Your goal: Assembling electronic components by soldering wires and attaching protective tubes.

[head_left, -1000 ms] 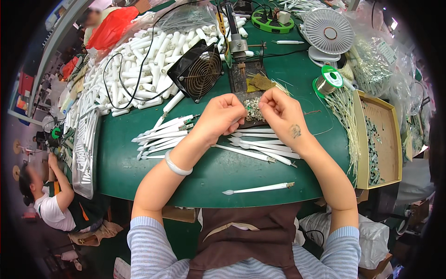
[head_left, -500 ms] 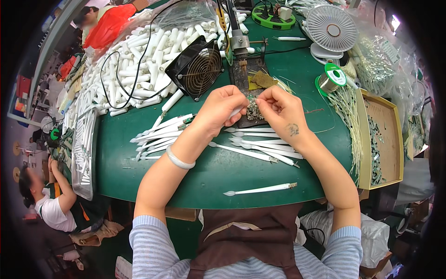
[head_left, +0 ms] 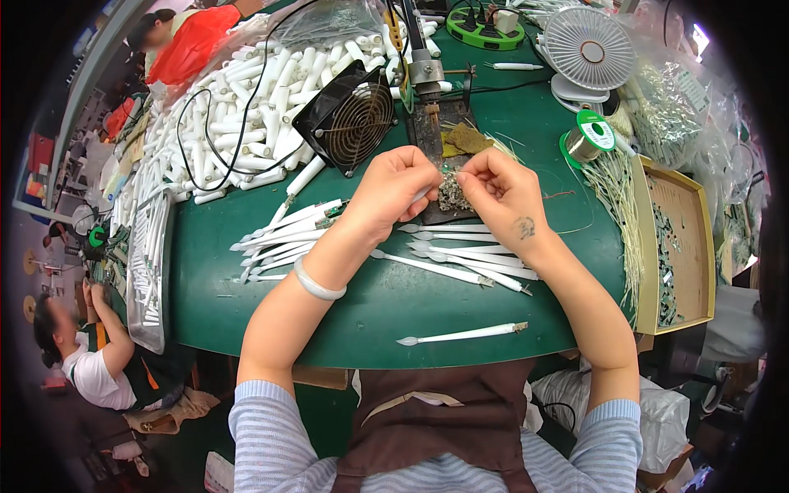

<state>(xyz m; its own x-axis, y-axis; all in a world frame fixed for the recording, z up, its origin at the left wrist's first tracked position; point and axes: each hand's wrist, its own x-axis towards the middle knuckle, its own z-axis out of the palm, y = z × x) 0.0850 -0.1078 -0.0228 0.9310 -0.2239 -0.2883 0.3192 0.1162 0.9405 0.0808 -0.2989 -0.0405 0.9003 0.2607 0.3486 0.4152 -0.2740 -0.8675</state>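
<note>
My left hand (head_left: pixel 393 192) is closed around a white candle-shaped tube (head_left: pixel 421 195), most of it hidden by the fingers. Thumb and forefinger of my right hand (head_left: pixel 503 195) pinch together close to my left fingertips; what they hold is too small to make out. A tiny green piece shows between the hands. Just below them is a heap of greyish solder scraps (head_left: pixel 450 197) on a dark plate. White candle-shaped sticks with clear flame tips lie in two groups beside my forearms, and a single candle stick (head_left: pixel 464 334) lies near the table's front edge.
Behind my hands stand a clamped soldering iron (head_left: pixel 432 109), a brown sponge (head_left: pixel 468 138) and a black fan (head_left: pixel 345 119). White tubes (head_left: pixel 242 123) pile up back left. A solder spool (head_left: pixel 590 140), white fan (head_left: pixel 590 51) and yellow box (head_left: pixel 692 319) stand right. Co-workers are at left.
My right hand has shifted slightly right, leaving a little more space between the fingertips of both hands. My left hand has hardly moved.
</note>
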